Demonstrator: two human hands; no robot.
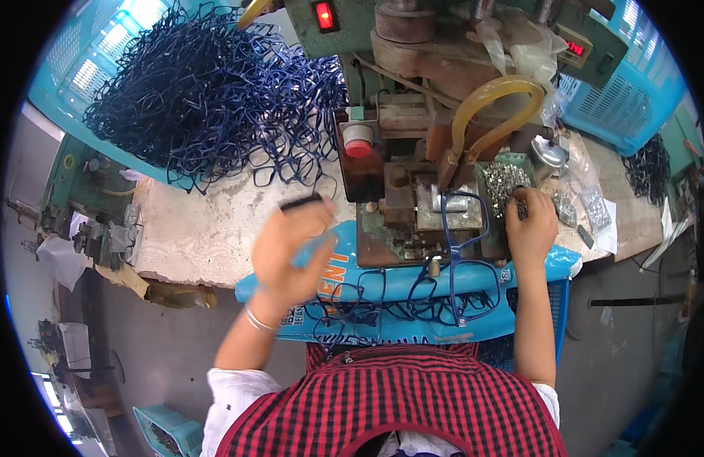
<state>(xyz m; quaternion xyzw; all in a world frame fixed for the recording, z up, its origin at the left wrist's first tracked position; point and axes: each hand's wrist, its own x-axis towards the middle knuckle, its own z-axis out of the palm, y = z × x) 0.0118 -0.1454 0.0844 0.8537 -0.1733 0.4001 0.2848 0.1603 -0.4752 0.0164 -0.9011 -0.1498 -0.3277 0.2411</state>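
Note:
A blue eyeglass frame [483,266] hangs at the front of the press, its upper part against the metal fixture [460,202] under the tool head. My right hand [531,222] is at the edge of a green tray of small metal parts [506,180], fingertips bent together among the parts; what they pinch is hidden. My left hand [287,244] is raised left of the press, smeared by motion. A black strip [301,202] shows at its fingers, and whether it holds anything is unclear. Several dark blue eyeglass frames [420,308] lie in front on a blue plastic sheet [260,288].
A large heap of blue eyeglass frames [192,91] fills the back left, beside a light-blue basket [59,65]. The green press [314,34] bears a looped yellow hose [536,91] and a red button [359,148]. Another blue basket [618,110] stands at right, near plastic bags [595,209].

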